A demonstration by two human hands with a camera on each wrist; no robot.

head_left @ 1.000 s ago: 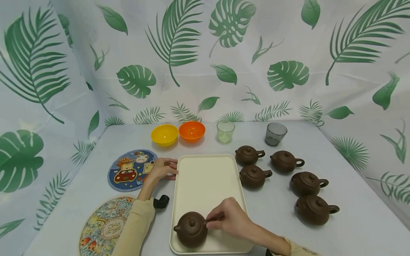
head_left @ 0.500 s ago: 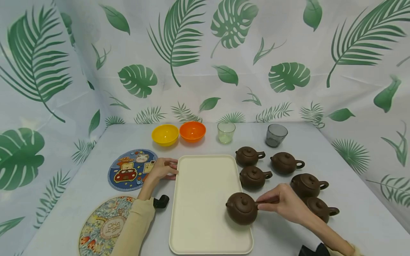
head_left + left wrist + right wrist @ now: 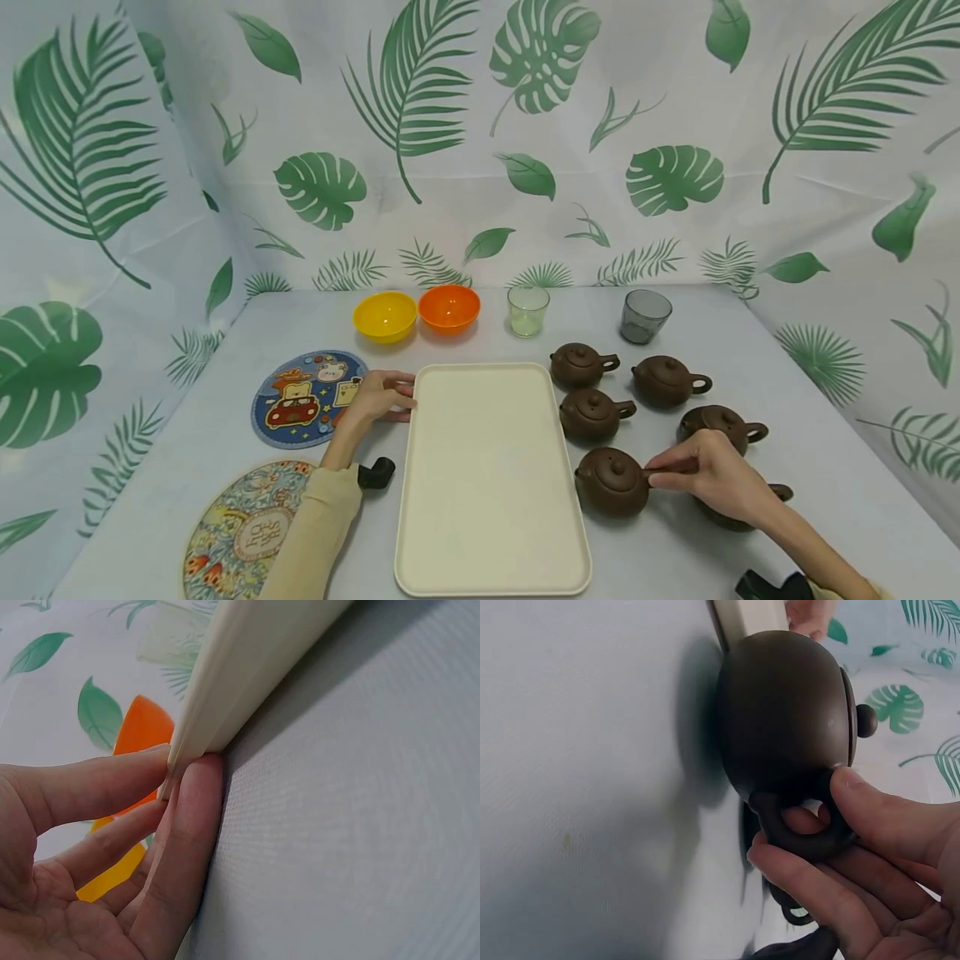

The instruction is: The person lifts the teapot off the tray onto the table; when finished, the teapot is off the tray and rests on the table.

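Note:
A dark brown teapot (image 3: 614,482) is held by its loop handle in my right hand (image 3: 716,475). In the right wrist view the thumb and curled fingers grip the handle (image 3: 810,836), and the lid is on. The teapot is just right of the cream rectangular tray (image 3: 491,483); whether its base touches the table I cannot tell. My left hand (image 3: 381,396) is at the tray's left side. In the left wrist view its thumb and fingers pinch the tray rim (image 3: 184,742). Several more brown teapots stand beyond, one (image 3: 592,415) near the tray's right edge.
A yellow bowl (image 3: 386,317), an orange bowl (image 3: 449,309), a clear glass (image 3: 528,311) and a grey glass (image 3: 645,316) line the back. On the left lie a blue round mat (image 3: 292,408) and a floral round mat (image 3: 225,517). My right hand partly hides two teapots.
My right hand has carried the teapot from the tray's lower left, rightward across it and past the right rim. The left hand has stayed at the tray's left side.

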